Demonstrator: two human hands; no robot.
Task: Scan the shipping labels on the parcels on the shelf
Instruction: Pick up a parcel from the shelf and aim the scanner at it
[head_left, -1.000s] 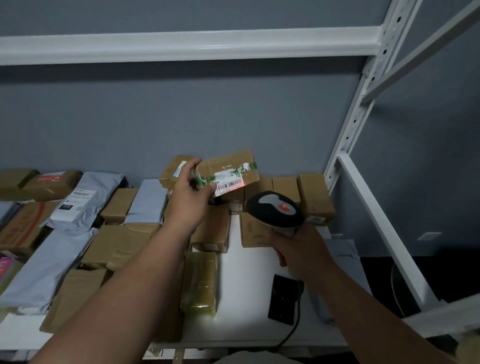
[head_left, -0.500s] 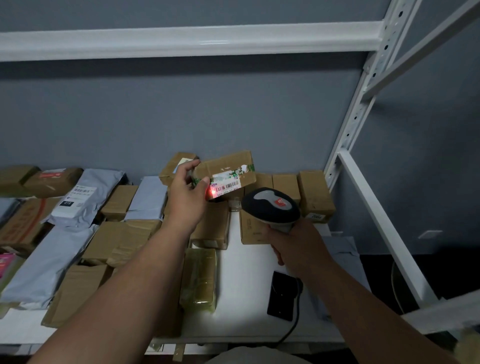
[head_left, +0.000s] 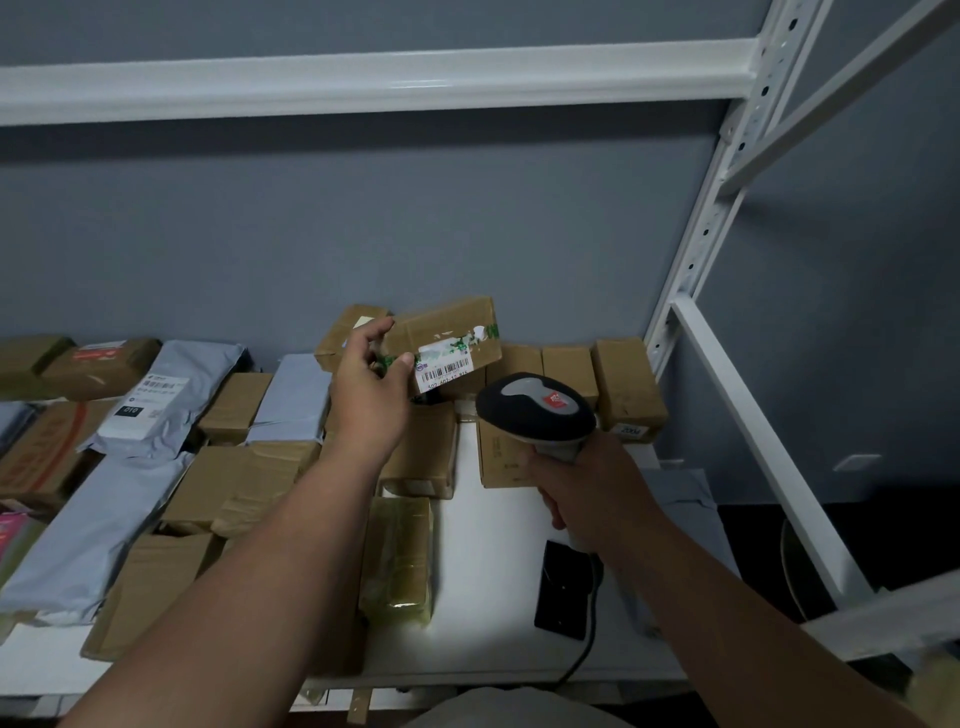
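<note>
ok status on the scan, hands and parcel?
Left hand holds small cardboard parcel up, barcode label facing scanner. Right hand grips scanner, aimed at label. No red beam visible on label. Path clear.

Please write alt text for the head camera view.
A left hand holds a small cardboard box with its barcode label facing a handheld scanner gripped by the right hand, above a white shelf crowded with parcels.

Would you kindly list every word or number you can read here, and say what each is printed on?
"502-602-12-815" (last digits uncertain): white label on the held box.
"010": black patch on the grey mailer.
"200M": sticker on the rightmost box.
Red badge on the scanner, red carton print: too blurred to read.
</note>
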